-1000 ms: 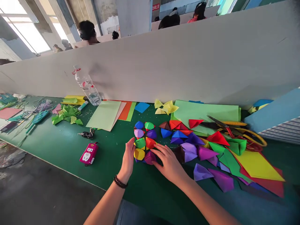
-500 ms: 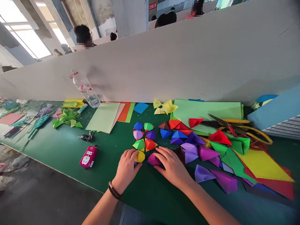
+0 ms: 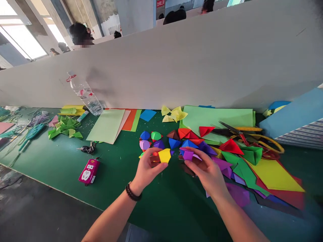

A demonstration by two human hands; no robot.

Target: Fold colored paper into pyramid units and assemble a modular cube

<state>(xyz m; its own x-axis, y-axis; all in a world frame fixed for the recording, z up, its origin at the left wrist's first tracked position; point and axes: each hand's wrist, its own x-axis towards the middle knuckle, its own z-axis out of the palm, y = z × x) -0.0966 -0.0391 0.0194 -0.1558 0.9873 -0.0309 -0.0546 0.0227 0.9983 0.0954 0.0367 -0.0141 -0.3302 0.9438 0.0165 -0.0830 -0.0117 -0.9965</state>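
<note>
My left hand (image 3: 147, 168) is raised above the green table (image 3: 63, 164) and pinches a yellow folded paper piece (image 3: 164, 155). Just to its right, my right hand (image 3: 205, 169) is closed on a purple folded paper piece (image 3: 188, 154). The two pieces are held a little apart. Behind my hands a cluster of small folded pieces lies on the table, among them a blue one (image 3: 145, 135), a green one (image 3: 155, 135) and a lilac one (image 3: 144, 145). A black bead bracelet (image 3: 131, 193) circles my left wrist.
A pile of larger folded shapes and coloured sheets (image 3: 252, 161) with scissors (image 3: 233, 130) lies at right. A pink small device (image 3: 87, 171), keys (image 3: 87, 148), pale green paper (image 3: 107, 125), a water bottle (image 3: 84, 93) and green scraps (image 3: 64, 127) lie at left. A white partition (image 3: 176, 67) runs behind; other people sit beyond it.
Both hands lifted off the table: the left picked up the yellow piece, the right the purple piece, and they now hold them in the air.
</note>
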